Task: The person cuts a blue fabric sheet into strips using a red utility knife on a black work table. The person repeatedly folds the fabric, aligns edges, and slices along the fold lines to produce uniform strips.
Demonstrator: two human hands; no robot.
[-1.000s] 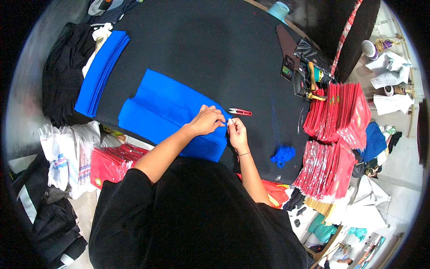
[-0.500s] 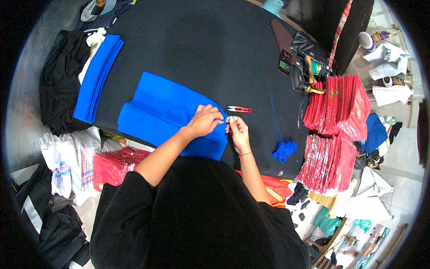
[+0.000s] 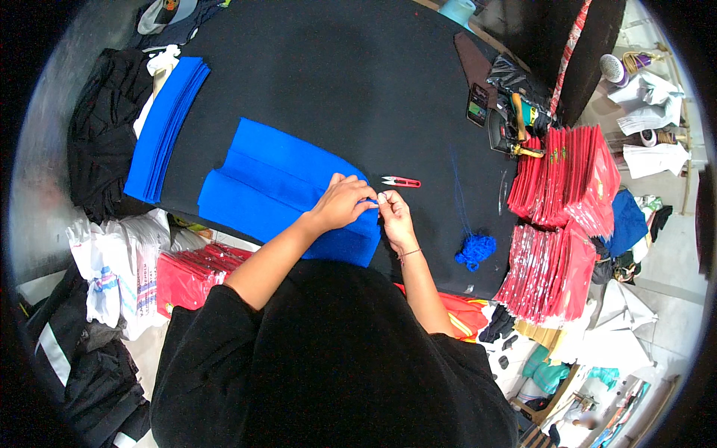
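Observation:
A folded blue cloth (image 3: 272, 175) lies in front of me on the black table. My left hand (image 3: 345, 203) rests over its right end, thumb and fingertips closed on the cloth's edge. Right beside those fingertips, my right hand (image 3: 396, 222) is closed in a pinch at the same edge. Whatever sits between its fingers is too small to make out. Just beyond my right hand lie thread snips (image 3: 402, 181) with a red handle. A tangle of blue thread (image 3: 476, 252) is on the table further right, with loose strands running away from it.
At the left stands a stack of folded blue cloths (image 3: 166, 134) beside dark fabric (image 3: 104, 134). Red plastic-wrapped packets (image 3: 556, 175) are piled along the right edge, near a phone (image 3: 477, 103) and a black pouch (image 3: 499, 132). More red packets (image 3: 198, 276) lie below the table's left front.
My right fingertips have come in closer against the left ones at the cloth's edge. The cloth, snips and thread keep their places, with only a slight shift of the view.

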